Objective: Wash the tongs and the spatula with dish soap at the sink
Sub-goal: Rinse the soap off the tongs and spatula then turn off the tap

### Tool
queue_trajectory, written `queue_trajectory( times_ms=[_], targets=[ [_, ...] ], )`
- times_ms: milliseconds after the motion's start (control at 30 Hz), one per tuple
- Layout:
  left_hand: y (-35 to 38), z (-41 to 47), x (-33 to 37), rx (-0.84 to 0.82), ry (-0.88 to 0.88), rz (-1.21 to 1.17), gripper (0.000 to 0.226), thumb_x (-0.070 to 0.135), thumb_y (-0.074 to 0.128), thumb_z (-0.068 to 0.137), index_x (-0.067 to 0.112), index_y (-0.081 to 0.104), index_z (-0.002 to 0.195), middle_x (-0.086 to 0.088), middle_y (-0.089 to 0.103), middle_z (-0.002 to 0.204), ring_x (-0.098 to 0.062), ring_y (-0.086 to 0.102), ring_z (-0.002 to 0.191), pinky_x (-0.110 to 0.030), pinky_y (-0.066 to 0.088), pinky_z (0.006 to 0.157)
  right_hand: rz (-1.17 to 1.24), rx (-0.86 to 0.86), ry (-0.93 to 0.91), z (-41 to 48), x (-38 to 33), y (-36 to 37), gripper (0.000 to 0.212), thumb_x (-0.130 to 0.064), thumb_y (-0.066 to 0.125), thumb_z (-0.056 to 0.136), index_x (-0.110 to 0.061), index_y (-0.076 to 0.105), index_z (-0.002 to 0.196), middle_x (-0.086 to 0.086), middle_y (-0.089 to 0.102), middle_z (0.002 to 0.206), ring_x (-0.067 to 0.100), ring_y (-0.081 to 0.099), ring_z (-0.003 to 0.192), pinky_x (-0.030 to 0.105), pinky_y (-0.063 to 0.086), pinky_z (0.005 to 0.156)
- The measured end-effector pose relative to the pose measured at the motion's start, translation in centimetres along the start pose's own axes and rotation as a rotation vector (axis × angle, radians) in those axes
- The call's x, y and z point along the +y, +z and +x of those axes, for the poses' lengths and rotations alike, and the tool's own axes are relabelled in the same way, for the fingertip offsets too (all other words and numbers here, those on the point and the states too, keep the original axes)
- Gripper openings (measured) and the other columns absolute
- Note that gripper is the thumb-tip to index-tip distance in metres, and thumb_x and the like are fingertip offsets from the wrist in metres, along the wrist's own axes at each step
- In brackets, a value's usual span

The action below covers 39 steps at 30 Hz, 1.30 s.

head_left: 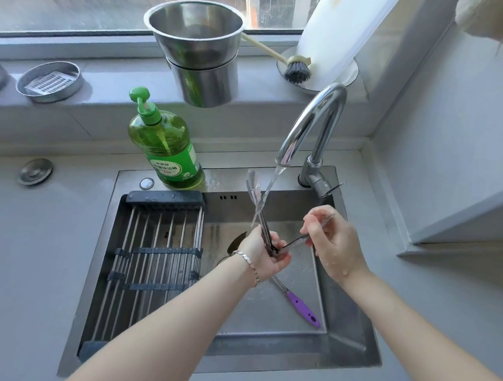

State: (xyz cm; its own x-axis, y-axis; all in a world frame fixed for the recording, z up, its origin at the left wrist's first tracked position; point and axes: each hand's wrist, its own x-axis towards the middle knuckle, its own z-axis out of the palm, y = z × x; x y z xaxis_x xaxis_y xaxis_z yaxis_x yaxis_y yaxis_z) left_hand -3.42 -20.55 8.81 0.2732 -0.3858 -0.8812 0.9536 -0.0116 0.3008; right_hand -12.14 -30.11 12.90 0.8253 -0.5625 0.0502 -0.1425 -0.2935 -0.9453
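Note:
Metal tongs [257, 202] stand spread over the steel sink [349, 352]. My left hand [263, 256] grips them at the hinge end, one arm pointing up into the water stream. My right hand [333, 241] pinches the other arm, which runs to the right. Water pours from the chrome faucet [312, 120] onto the raised tip. A spatula with a purple handle [301, 305] lies on the sink floor under my left hand; its dark blade [237, 240] shows behind that hand. A green dish soap bottle [166, 145] with a pump stands on the sink's back ledge.
A roll-up drying rack [150, 258] covers the left half of the sink. On the window sill sit stacked steel pots [199, 56], a round steel dish [50, 82], a dish brush [296, 69] and a white board. A sink plug [35, 171] lies on the counter at left.

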Motion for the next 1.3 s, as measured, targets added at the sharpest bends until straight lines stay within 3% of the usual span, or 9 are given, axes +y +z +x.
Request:
queue_trajectory(
  times_ms=[433, 567, 800, 867, 967, 1067, 1200, 1233, 1300],
  targets=[
    [-3.1, -1.3, 0.6, 0.071, 0.008, 0.025, 0.052, 0.048, 0.026, 0.097, 0.017, 0.037, 0.056, 0.0, 0.045, 0.06, -0.018, 0.047, 0.06, -0.025, 0.042, 0.056, 0.024, -0.025, -0.006, -0.6, -1.0, 3.3, 0.026, -0.049, 0.047, 0.077, -0.024, 0.052, 0.069, 0.01, 0.062, 0.064, 0.02, 0.056, 0.054, 0.029, 0.046, 0.054],
    [-3.6, -1.6, 1.8, 0.177, 0.19, -0.012, 0.056, 0.058, 0.028, 0.094, 0.013, 0.045, 0.065, -0.002, 0.046, 0.063, -0.019, 0.046, 0.06, -0.028, 0.042, 0.054, 0.081, 0.043, 0.167, 0.8, -0.9, 4.5, 0.016, -0.022, 0.044, 0.093, -0.022, 0.049, 0.078, -0.001, 0.062, 0.066, 0.001, 0.054, 0.047, 0.014, 0.047, 0.05],
    [-8.3, -3.0, 5.0, 0.28, 0.415, 0.024, 0.05, 0.05, 0.031, 0.096, 0.013, 0.045, 0.067, -0.004, 0.053, 0.068, -0.018, 0.055, 0.062, -0.029, 0.047, 0.061, 0.157, -0.255, 0.429, 4.7, -2.2, 8.8, 0.015, -0.008, 0.033, 0.097, -0.008, 0.048, 0.095, 0.005, 0.058, 0.073, 0.015, 0.056, 0.055, 0.017, 0.051, 0.049],
    [-9.7, -3.2, 5.0, 0.268, 0.431, 0.153, 0.05, 0.053, 0.027, 0.096, 0.015, 0.043, 0.067, -0.003, 0.063, 0.071, -0.017, 0.063, 0.057, -0.028, 0.047, 0.057, 0.11, -0.301, 0.43, 5.2, -2.6, 9.3, 0.018, -0.01, 0.033, 0.098, -0.009, 0.051, 0.094, 0.004, 0.059, 0.074, 0.015, 0.058, 0.056, 0.016, 0.052, 0.05],
    [-10.6, -3.3, 4.4, 0.195, 0.491, 0.333, 0.049, 0.053, 0.025, 0.096, 0.017, 0.043, 0.068, -0.001, 0.072, 0.068, -0.008, 0.059, 0.042, -0.021, 0.045, 0.049, 0.105, -0.242, 0.469, 5.5, -2.2, 9.1, 0.021, -0.022, 0.036, 0.099, -0.013, 0.054, 0.09, 0.007, 0.065, 0.083, 0.021, 0.063, 0.069, 0.033, 0.058, 0.072],
    [-9.2, -3.5, 3.6, 0.108, 0.566, 0.53, 0.043, 0.05, 0.029, 0.095, 0.017, 0.043, 0.071, -0.002, 0.07, 0.073, -0.003, 0.05, 0.036, -0.02, 0.045, 0.042, 0.353, -0.149, 0.561, 4.7, -1.6, 8.0, 0.038, -0.042, 0.039, 0.097, -0.008, 0.048, 0.111, 0.015, 0.062, 0.102, 0.024, 0.061, 0.093, 0.038, 0.054, 0.087],
    [-6.3, -3.3, 2.8, 0.179, 0.593, 0.776, 0.041, 0.049, 0.035, 0.095, 0.017, 0.047, 0.074, -0.003, 0.059, 0.066, -0.005, 0.042, 0.033, -0.017, 0.037, 0.036, 0.746, -0.135, 0.609, 2.9, -0.4, 6.4, 0.105, -0.079, 0.067, 0.037, -0.027, 0.035, 0.122, 0.012, 0.06, 0.112, 0.022, 0.064, 0.098, 0.029, 0.056, 0.077],
    [-5.7, -3.1, 2.7, 0.224, 0.627, 0.864, 0.042, 0.05, 0.037, 0.094, 0.014, 0.048, 0.075, -0.002, 0.059, 0.064, -0.008, 0.043, 0.036, -0.018, 0.039, 0.039, 0.766, -0.127, 0.621, 2.7, -0.1, 6.1, 0.104, -0.074, 0.073, 0.035, -0.021, 0.04, 0.118, 0.013, 0.06, 0.11, 0.023, 0.066, 0.097, 0.029, 0.057, 0.075],
    [-4.9, -2.7, 2.6, 0.312, 0.705, 1.062, 0.041, 0.055, 0.044, 0.09, 0.017, 0.045, 0.074, -0.003, 0.064, 0.068, -0.015, 0.056, 0.051, -0.027, 0.046, 0.055, 0.752, -0.071, 0.686, 2.7, 0.4, 5.7, 0.062, -0.053, 0.074, 0.062, -0.009, 0.052, 0.1, 0.013, 0.063, 0.097, 0.023, 0.067, 0.087, 0.03, 0.056, 0.073]
  ],
)
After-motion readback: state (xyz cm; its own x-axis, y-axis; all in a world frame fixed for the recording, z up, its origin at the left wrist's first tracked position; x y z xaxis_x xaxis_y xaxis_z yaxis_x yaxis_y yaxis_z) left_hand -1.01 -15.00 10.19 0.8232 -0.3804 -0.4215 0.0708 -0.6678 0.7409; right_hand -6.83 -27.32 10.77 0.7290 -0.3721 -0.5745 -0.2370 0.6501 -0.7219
